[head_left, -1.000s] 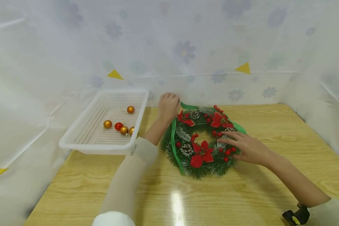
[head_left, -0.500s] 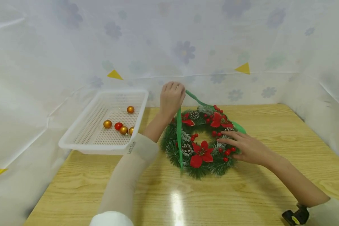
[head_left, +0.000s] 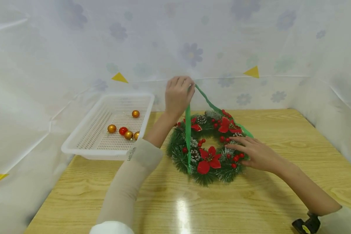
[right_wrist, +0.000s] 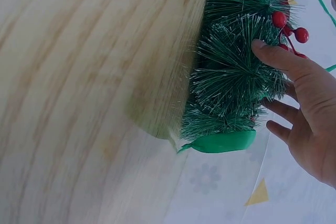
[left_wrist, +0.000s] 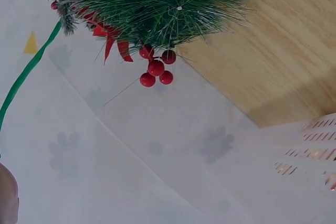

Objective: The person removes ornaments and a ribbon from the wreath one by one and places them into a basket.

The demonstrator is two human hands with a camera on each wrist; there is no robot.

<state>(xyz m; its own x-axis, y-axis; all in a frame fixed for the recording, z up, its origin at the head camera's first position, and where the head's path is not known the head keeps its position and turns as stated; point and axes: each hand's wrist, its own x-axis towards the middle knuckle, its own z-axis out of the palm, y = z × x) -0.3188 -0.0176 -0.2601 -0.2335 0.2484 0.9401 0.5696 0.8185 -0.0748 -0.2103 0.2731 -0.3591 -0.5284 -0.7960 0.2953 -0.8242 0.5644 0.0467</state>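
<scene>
A green wreath [head_left: 204, 180] with red flowers, red berries and pinecones lies flat on the table. My left hand [head_left: 178, 96] pinches a green ribbon [head_left: 188, 130] above the wreath's far left side. From the fingers, one length hangs down across the wreath's left part and another slopes right to its back. My right hand [head_left: 257, 152] rests on the wreath's right side with fingers spread and loosely straight. In the right wrist view the thumb of the right hand [right_wrist: 315, 114] lies on the needles, and a ribbon loop [right_wrist: 223, 141] sticks out below them.
On the left stands a white perforated basket [head_left: 97, 152] with several gold baubles [head_left: 111, 128] and a red bauble [head_left: 123, 130] in it. The wooden table [head_left: 222, 211] meets a pale flowered sheet [head_left: 163, 39] at the back and sides.
My left hand has risen and shifted slightly right, lifting the green ribbon off the wreath into a taut peak. My right hand and the wreath have stayed in place.
</scene>
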